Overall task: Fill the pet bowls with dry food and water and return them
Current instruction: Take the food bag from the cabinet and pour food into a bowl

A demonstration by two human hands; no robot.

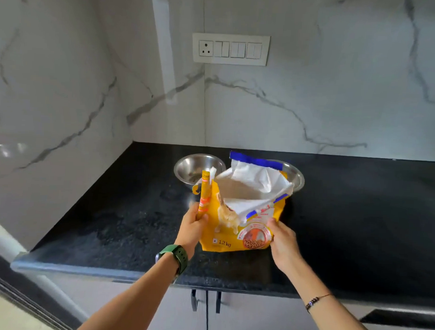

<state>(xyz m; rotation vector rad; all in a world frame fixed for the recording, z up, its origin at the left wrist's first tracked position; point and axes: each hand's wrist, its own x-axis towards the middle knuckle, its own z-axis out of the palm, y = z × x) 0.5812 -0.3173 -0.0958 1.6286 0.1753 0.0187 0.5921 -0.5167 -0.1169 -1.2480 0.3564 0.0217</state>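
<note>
The yellow food bag (236,224) stands upright on the black tabletop (357,219), near the front edge, with its top torn open and the white inner lining folded outward. It is printed 1.2 kg, so I judge it moderately heavy for one hand, and soft: the walls are thin film that will buckle if it is lifted only by the top. A good hold would be low on both sides, where the food makes the body firm, and the smooth film may slip a little in the fingers.

The left hand (192,228) is closed around a narrow yellow stick pack (203,194), held upright against the left edge of the bag. The right hand (281,238) grasps the right lower side of the bag, with the fingers pressed on the printed front. A green watch (175,257) sits on the left wrist.

Behind the bag, farther from the person, are two steel bowls. The left bowl (198,168) is fully visible and looks empty and dry inside. The right bowl (293,176) is mostly hidden by the bag; only a part of its rim shows, so I cannot tell what is in it. Inside the bag I see only the pale lining, not the food level.

In my judgement the pouring is not yet begun, and tipping the open mouth toward a bowl needs care, because the loose flaps could scatter the food.
</note>
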